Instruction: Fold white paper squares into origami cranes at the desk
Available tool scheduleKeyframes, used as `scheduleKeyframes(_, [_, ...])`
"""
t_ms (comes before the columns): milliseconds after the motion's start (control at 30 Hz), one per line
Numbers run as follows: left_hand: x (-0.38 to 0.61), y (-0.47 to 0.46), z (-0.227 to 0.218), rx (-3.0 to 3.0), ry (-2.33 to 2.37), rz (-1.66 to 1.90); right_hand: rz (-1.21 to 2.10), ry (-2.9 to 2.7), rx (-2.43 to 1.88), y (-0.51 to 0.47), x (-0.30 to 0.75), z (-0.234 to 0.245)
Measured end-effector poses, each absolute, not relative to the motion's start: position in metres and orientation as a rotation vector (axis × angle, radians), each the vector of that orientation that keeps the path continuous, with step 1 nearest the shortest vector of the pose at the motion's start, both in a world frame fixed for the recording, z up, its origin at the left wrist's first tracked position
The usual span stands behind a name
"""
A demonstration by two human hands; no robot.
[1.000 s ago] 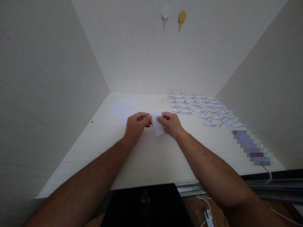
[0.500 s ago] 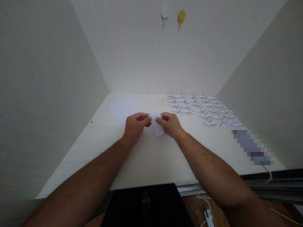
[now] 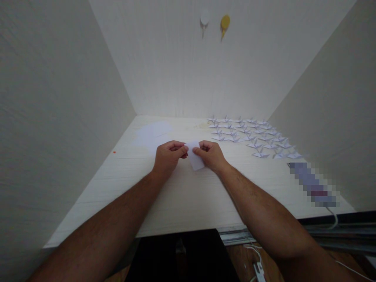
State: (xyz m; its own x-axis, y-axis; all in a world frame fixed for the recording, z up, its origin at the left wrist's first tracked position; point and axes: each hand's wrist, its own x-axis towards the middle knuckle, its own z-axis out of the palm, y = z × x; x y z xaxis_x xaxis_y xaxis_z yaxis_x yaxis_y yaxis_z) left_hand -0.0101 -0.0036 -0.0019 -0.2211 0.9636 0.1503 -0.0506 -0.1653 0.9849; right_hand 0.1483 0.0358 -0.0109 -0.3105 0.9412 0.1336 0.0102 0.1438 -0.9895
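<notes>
A small piece of white paper (image 3: 196, 160), seemingly folded, is held between my two hands above the middle of the table. My left hand (image 3: 172, 152) pinches its left upper edge between thumb and fingers. On the other side, my right hand (image 3: 210, 153) grips it with the thumb lying on its face and the fingers curled behind. Beyond my left hand lie loose sheets of white paper (image 3: 154, 131). To the right, several folded paper cranes (image 3: 260, 139) stand in rows on the table.
The white table (image 3: 176, 203) is enclosed by walls on three sides. A blurred-out device (image 3: 313, 184) with a cable (image 3: 333, 217) lies at the right edge. A small orange spot (image 3: 114, 152) shows at left. Two hooks, white (image 3: 205, 17) and yellow (image 3: 225, 22), hang on the back wall.
The whole scene sits slightly lower in view, as the camera has tilted a little. Both hands keep the same hold on the paper.
</notes>
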Motion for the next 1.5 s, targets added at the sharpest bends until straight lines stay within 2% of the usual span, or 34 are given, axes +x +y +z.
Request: scheduleKeyframes(1500, [-0.01, -0.005, 0.005, 1.223, 1.443, 1.402, 1.225, -1.469, -0.922, 0.035, 0.149, -0.008])
